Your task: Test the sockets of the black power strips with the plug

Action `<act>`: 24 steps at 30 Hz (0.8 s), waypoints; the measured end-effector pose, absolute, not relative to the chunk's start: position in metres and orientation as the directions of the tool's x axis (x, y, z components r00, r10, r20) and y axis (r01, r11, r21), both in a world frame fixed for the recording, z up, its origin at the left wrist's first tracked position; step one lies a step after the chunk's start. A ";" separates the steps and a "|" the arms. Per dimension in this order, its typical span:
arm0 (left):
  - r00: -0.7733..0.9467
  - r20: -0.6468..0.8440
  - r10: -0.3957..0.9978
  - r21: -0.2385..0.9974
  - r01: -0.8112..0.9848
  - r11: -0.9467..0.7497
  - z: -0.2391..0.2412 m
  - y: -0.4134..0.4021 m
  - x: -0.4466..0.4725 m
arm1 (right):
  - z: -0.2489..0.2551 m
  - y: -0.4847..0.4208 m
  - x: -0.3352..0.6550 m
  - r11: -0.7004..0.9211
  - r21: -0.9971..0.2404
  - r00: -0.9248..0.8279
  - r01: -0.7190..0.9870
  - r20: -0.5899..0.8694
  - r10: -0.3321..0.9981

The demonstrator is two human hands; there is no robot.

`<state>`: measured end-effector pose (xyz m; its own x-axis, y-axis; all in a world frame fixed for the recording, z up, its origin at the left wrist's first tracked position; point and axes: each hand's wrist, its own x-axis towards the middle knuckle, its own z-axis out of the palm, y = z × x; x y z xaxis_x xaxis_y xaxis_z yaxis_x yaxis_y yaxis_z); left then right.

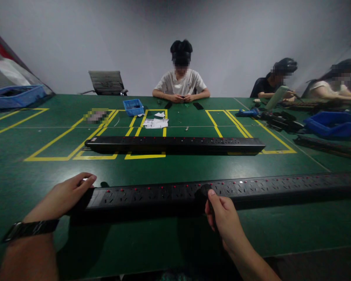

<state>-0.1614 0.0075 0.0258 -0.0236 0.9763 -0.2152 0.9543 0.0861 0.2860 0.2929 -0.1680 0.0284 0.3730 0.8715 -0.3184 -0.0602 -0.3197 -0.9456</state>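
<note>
A long black power strip [146, 195], with a row of sockets and red lights, lies across the table in front of me. My left hand [73, 191] is closed over its left end, with the fingertips partly hidden. Near the middle of the strip, my right hand [220, 212] grips a black plug [203, 193] between thumb and curled fingers. The plug is at the socket face; whether its pins are inside cannot be seen. A dark cord seems to run down under my right palm.
Beyond lies another black power strip [175, 145] across yellow tape outlines on the green table [134, 169]. Farther back are a small blue bin [133, 107] and white papers [156, 123]. A blue tray [335, 124] stands at right. Several people sit around the table.
</note>
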 end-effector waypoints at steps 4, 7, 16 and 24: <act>-0.024 -0.193 0.981 0.298 0.951 0.082 0.027 0.007 -0.159 | 0.029 -0.165 0.297 -0.325 -0.943 0.364 -0.069 -0.327 0.872; -0.001 -0.182 0.983 0.310 0.949 0.058 0.028 0.007 -0.159 | 0.031 -0.163 0.298 -0.337 -0.936 0.354 -0.106 -0.352 0.867; -0.006 -0.199 0.980 0.320 0.945 0.071 0.025 0.009 -0.162 | 0.029 -0.163 0.297 -0.323 -0.940 0.324 -0.115 -0.342 0.882; 0.000 -0.180 0.984 0.326 0.943 0.060 0.028 0.006 -0.159 | 0.027 -0.164 0.295 -0.326 -0.942 0.337 -0.081 -0.334 0.880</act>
<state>-0.1593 0.0064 0.0284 -0.0004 0.9836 -0.1803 0.9434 0.0602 0.3260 0.2950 -0.1643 0.0273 0.3369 0.8805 -0.3336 -0.0806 -0.3261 -0.9419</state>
